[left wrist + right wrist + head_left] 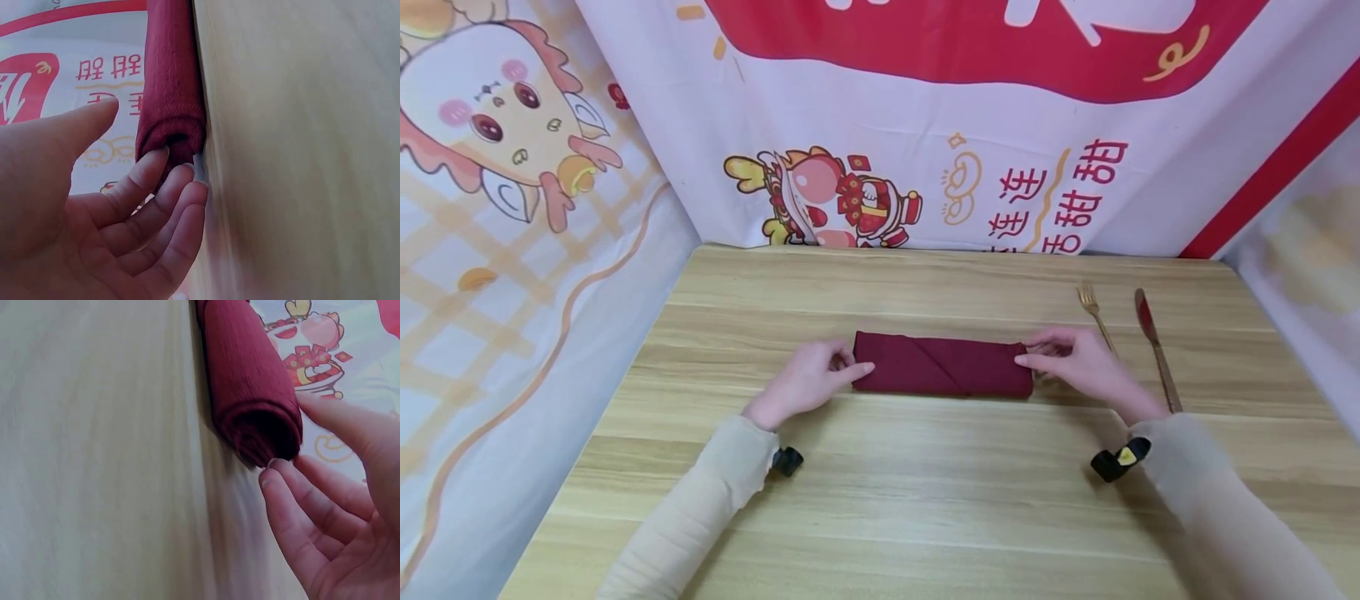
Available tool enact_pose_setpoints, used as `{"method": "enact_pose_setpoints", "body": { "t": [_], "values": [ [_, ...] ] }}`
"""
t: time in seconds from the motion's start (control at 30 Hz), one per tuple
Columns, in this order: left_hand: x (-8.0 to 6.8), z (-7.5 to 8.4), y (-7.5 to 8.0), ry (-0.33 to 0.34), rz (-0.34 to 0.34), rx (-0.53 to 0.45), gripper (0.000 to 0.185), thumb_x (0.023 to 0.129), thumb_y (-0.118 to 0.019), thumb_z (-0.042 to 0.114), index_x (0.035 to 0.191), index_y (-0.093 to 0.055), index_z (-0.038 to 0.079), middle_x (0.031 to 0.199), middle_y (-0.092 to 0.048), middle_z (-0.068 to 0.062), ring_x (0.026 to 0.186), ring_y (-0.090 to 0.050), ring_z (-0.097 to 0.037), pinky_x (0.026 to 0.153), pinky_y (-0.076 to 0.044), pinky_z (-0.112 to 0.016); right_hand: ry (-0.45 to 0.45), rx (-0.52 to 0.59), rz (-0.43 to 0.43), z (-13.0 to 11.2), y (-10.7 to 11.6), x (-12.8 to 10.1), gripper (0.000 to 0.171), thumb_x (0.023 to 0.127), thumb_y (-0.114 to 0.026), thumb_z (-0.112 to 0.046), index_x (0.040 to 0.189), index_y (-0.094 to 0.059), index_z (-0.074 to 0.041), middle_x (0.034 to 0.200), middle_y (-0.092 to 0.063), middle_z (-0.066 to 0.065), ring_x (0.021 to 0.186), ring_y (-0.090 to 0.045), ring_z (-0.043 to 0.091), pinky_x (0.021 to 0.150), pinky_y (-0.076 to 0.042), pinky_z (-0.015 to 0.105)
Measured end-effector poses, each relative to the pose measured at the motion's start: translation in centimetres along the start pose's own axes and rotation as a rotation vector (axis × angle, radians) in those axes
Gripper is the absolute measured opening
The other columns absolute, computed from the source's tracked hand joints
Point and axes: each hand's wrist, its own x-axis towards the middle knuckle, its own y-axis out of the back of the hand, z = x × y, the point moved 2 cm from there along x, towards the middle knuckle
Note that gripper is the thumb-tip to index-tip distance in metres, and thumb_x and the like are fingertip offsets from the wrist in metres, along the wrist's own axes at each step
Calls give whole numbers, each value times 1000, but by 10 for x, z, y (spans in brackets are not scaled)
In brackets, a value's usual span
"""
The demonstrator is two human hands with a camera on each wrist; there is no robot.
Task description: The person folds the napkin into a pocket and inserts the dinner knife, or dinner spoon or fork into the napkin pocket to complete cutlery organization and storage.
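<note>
A dark red cloth napkin point(942, 367), folded into a long flat roll with a slanting fold across its top, lies on the wooden table. At its left end is my left hand point(812, 375); in the left wrist view the loosely bent fingertips touch the rolled end point(172, 128) and the thumb stands apart from the cloth. My right hand point(1078, 362) is at the other end. The right wrist view has its thumb beside the upper side of the roll point(253, 369), with fingertips at the lower edge of the hollow end. Neither hand visibly pinches the cloth.
A gold-coloured fork point(1092, 304) and a matching knife point(1159, 350) lie on the table point(925, 492) to the right, the fork partly behind my right hand. Printed cloth point(880, 108) hangs along the back edge, and another patterned cloth point(535, 267) borders the left side.
</note>
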Motion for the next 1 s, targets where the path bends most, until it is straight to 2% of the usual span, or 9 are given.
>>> {"method": "enact_pose_setpoints", "body": {
  "t": [0.1, 0.27, 0.37, 0.6, 0.7, 0.8, 0.9, 1.0],
  "values": [
    [1, 2, -5, 9, -16, 12, 28, 96, -73, 39, 89, -67, 12, 77, -64, 2, 67, -57, -16, 64, -50, -32, 9, 11, 26, 1, -6, 0, 45, 88, -83, -33, 118, -70, -2, 99, -74, 12, 75, -72, 26, 65, -60, 35],
    [4, 6, -7, -11, -42, 38, 24, 98, -72, 25, 82, -61, 11, 76, -61, 1, 64, -53, -14, 60, -47, -30, 42, -72, 59, -1, -12, 1, 42, 89, -82, -26, 122, -68, -4, 96, -73, 8, 78, -68, 20, 64, -54, 27],
    [3, 8, -4, -24, -51, 34, 24, 99, -70, 21, 80, -59, 10, 74, -59, 0, 62, -51, -14, 59, -45, -30, 77, -90, 77, -4, -12, 2, 39, 91, -80, -18, 124, -68, -3, 94, -73, 8, 82, -66, 22, 66, -52, 26],
    [6, 2, -5, -2, -69, 16, 21, 98, -70, 23, 84, -62, 10, 74, -59, -1, 61, -51, -14, 58, -44, -30, 110, -121, 61, -1, -14, 6, 29, 91, -79, -14, 120, -72, -8, 92, -72, 5, 81, -66, 22, 63, -53, 28],
    [6, 2, -4, 21, -32, -5, 21, 95, -75, 23, 96, -62, 6, 84, -61, -4, 71, -55, -18, 65, -48, -32, 109, -126, 61, 0, -15, 6, 31, 92, -79, -17, 120, -72, -7, 98, -72, 8, 86, -66, 23, 68, -54, 32],
    [5, 6, -1, 32, 45, 13, 42, 91, -81, 27, 117, -58, 3, 106, -60, -10, 91, -57, -23, 79, -50, -37, 114, -157, 93, -5, -11, 1, 37, 92, -80, -25, 123, -72, -7, 110, -72, 10, 96, -67, 27, 81, -56, 40],
    [2, 14, 0, -28, 85, 83, 67, 88, -83, 33, 138, -50, 2, 131, -52, -15, 117, -51, -28, 99, -45, -43, 167, -228, 121, -14, -8, -5, 44, 93, -78, -31, 128, -69, -6, 126, -67, 13, 114, -62, 33, 96, -50, 52],
    [-1, 24, -3, -134, 22, 181, 85, 89, -79, 44, 153, -40, 3, 154, -39, -17, 141, -35, -33, 115, -31, -49, 244, -354, 59, -25, -13, -13, 59, 98, -70, -39, 142, -58, -3, 148, -51, 18, 136, -45, 40, 110, -36, 59]
  ]
}}
